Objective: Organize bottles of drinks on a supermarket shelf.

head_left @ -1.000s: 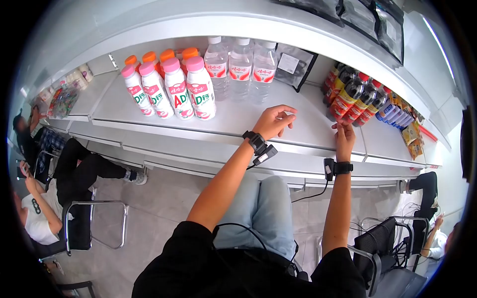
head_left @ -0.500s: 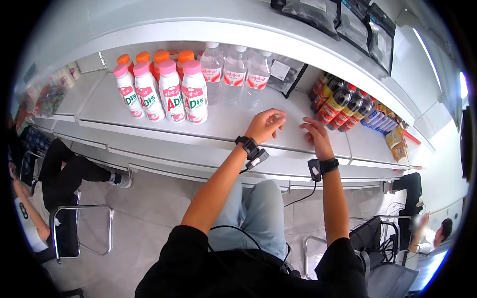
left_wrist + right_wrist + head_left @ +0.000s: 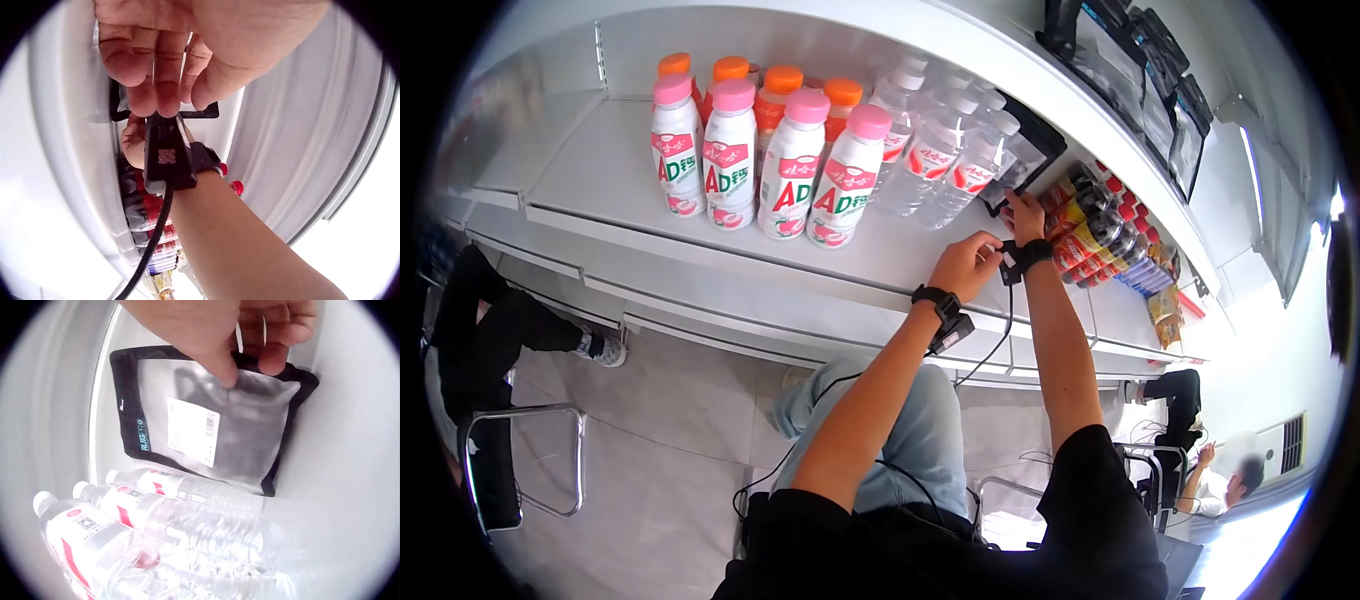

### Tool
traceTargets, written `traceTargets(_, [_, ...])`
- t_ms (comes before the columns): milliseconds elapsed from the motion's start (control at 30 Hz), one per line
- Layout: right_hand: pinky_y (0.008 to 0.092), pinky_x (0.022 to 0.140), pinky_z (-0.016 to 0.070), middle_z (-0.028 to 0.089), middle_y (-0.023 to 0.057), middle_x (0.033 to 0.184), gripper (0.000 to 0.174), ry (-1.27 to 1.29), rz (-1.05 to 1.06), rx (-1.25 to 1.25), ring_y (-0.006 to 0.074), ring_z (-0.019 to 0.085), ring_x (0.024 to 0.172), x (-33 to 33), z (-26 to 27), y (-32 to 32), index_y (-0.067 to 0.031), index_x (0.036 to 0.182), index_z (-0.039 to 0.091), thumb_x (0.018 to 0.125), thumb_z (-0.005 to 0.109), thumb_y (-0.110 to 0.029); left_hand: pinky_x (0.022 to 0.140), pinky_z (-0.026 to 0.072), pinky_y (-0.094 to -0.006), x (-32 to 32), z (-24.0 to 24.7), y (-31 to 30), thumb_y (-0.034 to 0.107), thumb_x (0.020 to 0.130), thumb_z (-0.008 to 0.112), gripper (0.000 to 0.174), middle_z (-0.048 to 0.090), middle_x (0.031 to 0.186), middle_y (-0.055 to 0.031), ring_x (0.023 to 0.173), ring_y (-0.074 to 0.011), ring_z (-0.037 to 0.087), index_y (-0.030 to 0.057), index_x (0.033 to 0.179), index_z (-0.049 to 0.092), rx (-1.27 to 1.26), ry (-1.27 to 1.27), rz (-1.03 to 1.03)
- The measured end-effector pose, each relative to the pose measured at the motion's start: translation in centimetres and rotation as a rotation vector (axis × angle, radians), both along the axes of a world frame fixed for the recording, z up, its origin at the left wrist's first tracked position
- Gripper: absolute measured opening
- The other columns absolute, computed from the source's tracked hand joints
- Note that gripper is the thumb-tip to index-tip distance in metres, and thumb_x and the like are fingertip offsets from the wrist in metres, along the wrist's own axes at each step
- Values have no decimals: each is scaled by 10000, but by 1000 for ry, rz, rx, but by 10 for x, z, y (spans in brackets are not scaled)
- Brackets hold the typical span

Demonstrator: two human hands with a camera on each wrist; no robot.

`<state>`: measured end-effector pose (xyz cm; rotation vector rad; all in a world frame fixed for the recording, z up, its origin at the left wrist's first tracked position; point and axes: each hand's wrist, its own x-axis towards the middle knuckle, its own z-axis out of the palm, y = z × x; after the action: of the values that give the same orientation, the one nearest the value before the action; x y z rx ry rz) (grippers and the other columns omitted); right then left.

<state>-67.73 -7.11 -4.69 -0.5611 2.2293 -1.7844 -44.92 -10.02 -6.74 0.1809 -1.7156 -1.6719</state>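
Note:
In the right wrist view, my right hand (image 3: pixel 219 331) pinches the edge of a black-bordered clear pouch (image 3: pixel 250 425) with a white label, beside the clear water bottles (image 3: pixel 200 519). The head view has this right hand (image 3: pixel 1025 218) between the water bottles (image 3: pixel 930 160) and the dark-capped and red-capped cola bottles (image 3: pixel 1090 235). My left hand (image 3: pixel 966 268) is near the shelf's front edge, close to the camera on my right wrist. Its fingers hang loosely bent with nothing in them in the left wrist view, where the hand (image 3: pixel 206 50) is above that camera (image 3: pixel 167 153).
White bottles with pink caps (image 3: pixel 795 165) stand on the left of the shelf (image 3: pixel 700 245), orange-capped bottles (image 3: pixel 780 90) behind them. Blue cans (image 3: pixel 1145 275) and yellow packets (image 3: pixel 1166 315) lie at the right. More pouches (image 3: pixel 1115 75) are on the upper shelf.
My right hand has moved left and deeper into the shelf, from beside the cola bottles to the pouch, and has taken hold of its edge. The head view has turned and come closer to the bottles.

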Motion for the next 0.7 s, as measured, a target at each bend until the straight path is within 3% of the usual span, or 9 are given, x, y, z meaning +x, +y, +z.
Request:
traceTargets(33, [243,524,411,595,-35,828,278,39,-32,57,96,601,679,2,1,-2,-106,1057,613,859,722,-266,693,514,-289,0,0,-1,141,893,640,196,672,804,-70,713,-148,636,37,1059,635,-3,3,1])
traceTargets(67, [226,469,370,548,-34,717,195,67,-34,-18,81,553,591,7,-1,-1,-103,875,587,861,730,-236,692,515,-291,0,0,0,140,893,638,191,672,799,-70,713,-151,638,35,1052,635,-6,6,-1])
traceTargets(200, [245,446,339,545,-3,631,216,198,87,-66,78,498,513,20,5,27,-84,775,546,865,716,-182,686,517,-300,-1,-2,0,141,892,633,191,666,792,-66,699,-163,645,32,1048,628,-57,-19,16])
traceTargets(300, [235,449,336,527,-11,593,234,265,115,-42,72,498,509,37,22,64,-91,738,535,879,701,-177,701,530,-304,-5,-8,-3,159,871,660,360,644,1019,-116,849,-196,654,46,1197,558,-82,-4,9])
traceTargets(400, [235,452,355,534,-9,592,233,316,139,12,71,507,510,66,43,105,-90,734,537,908,666,-175,727,544,-306,-14,-12,3,180,847,699,590,505,1277,-167,1046,-238,604,52,1349,419,-86,84,246])
traceTargets(500, [234,467,375,548,-4,605,199,438,176,84,65,511,523,76,47,149,-56,782,566,913,657,-176,749,554,-309,-19,-19,-1,200,828,731,747,345,1415,-187,1178,-270,524,45,1419,302,-216,4,161])
traceTargets(533, [237,468,373,551,-6,610,178,412,257,63,60,501,524,84,55,162,-38,824,580,914,655,-173,738,545,-302,-11,-8,4,223,834,736,649,511,1278,-156,1081,-226,584,24,1357,406,-189,10,136])
traceTargets(633, [225,490,367,544,-17,613,161,415,320,77,46,495,541,113,80,196,-42,853,581,922,659,-165,716,526,-292,1,1,7,246,853,729,495,638,1061,-99,922,-172,629,17,1242,525,-234,-111,-172])
traceTargets(700, [220,499,362,540,-26,614,150,388,361,60,35,489,552,129,94,223,-37,873,594,917,673,-157,693,504,-282,17,1,22,270,876,718,363,675,881,-46,775,-125,627,17,1111,605,-287,-57,-189])
